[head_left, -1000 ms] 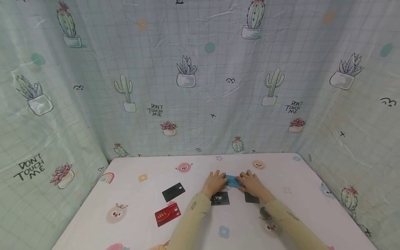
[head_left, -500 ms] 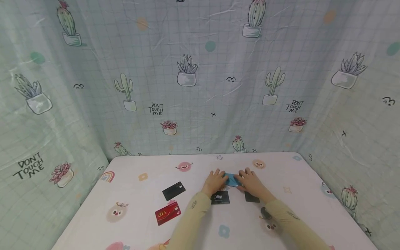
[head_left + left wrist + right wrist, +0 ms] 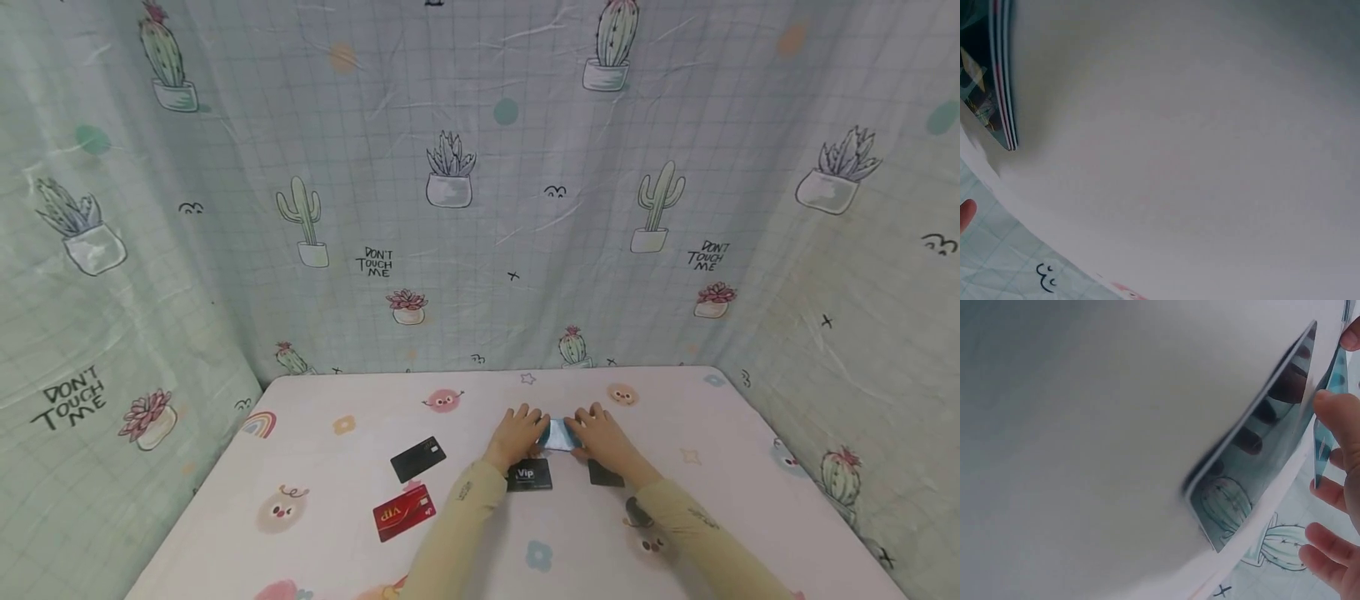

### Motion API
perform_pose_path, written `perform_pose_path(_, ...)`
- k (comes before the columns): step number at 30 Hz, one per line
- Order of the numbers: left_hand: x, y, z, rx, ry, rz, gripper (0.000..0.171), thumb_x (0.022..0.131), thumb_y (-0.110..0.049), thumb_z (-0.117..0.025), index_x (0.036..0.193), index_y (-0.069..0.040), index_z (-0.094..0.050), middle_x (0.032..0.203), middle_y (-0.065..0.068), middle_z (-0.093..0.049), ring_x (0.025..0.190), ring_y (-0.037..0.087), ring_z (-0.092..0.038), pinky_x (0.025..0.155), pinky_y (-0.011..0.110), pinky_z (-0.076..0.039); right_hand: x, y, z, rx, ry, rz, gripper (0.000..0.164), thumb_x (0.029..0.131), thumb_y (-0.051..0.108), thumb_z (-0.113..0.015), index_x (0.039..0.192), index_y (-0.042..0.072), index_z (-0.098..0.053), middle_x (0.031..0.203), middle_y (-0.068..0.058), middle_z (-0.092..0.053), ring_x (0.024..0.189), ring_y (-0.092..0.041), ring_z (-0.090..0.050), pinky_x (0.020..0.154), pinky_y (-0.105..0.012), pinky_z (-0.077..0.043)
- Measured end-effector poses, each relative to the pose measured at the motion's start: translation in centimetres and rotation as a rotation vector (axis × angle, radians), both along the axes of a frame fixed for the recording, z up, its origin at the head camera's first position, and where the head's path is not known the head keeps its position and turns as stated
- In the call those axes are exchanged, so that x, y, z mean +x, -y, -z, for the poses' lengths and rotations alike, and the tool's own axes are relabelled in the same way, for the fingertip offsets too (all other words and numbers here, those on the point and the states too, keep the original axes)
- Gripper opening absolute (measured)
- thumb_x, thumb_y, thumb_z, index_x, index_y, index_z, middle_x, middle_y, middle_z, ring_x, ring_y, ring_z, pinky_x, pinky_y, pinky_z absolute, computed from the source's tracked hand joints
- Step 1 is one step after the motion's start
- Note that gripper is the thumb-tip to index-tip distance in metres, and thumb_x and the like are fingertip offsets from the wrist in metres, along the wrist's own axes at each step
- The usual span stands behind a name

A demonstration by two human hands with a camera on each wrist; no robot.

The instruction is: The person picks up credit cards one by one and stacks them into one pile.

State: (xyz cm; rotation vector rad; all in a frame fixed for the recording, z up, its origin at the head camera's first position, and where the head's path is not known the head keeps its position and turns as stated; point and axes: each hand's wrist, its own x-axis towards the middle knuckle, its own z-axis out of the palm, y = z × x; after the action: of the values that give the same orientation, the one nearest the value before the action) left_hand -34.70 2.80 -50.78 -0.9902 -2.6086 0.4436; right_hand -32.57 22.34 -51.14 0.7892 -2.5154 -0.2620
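Between both hands, just above the table, is a blue card [image 3: 560, 435], its face pale with glare. My left hand [image 3: 517, 437] pinches its left end; only one fingertip [image 3: 966, 215] of that hand shows in the left wrist view. My right hand [image 3: 606, 439] grips the right end, with thumb and fingers around the edge of the card [image 3: 1324, 434] in the right wrist view. Below my left hand lies a black Vip card [image 3: 529, 475], which appears as a layered stack [image 3: 985, 75] from the left wrist. A glossy black card [image 3: 604, 473] lies partly under my right hand.
To the left on the white patterned table [image 3: 330, 467] lie another black card [image 3: 417, 459] and a red VIP card [image 3: 404, 512]. A cactus-print curtain [image 3: 480, 250] hangs behind the table and along both sides.
The blue card has tilted, so its face has turned from plain blue to a pale shine. Both hands stay in almost the same place.
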Motion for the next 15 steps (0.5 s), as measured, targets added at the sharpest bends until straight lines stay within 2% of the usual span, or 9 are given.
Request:
perform_pose_path(6,-0.15,0.0,0.14,0.0,-0.018,0.005,0.056,0.08,-0.052,-0.054,0.127,-0.025,-0.04,0.119,-0.009,-0.049,0.106,0.012,-0.045,0.086,0.03,-0.044,-0.13,0.01,0.06,-0.011,0.054,0.031,0.057,0.065,0.042,-0.073,0.108,0.009,-0.059,0.09,-0.006,-0.053,0.077,-0.022,-0.043,0.062,-0.034,-0.04)
perform_pose_path(15,-0.31,0.08,0.09,0.009,-0.046,0.025,0.056,0.079,-0.054,-0.054,0.125,-0.025,-0.042,0.117,-0.008,-0.049,0.105,0.012,-0.046,0.085,0.03,-0.045,-0.03,-0.04,-0.1,-0.061,0.055,0.015,0.054,0.066,0.041,-0.071,0.107,0.008,-0.059,0.091,-0.006,-0.051,0.078,-0.022,-0.041,0.063,-0.035,-0.038)
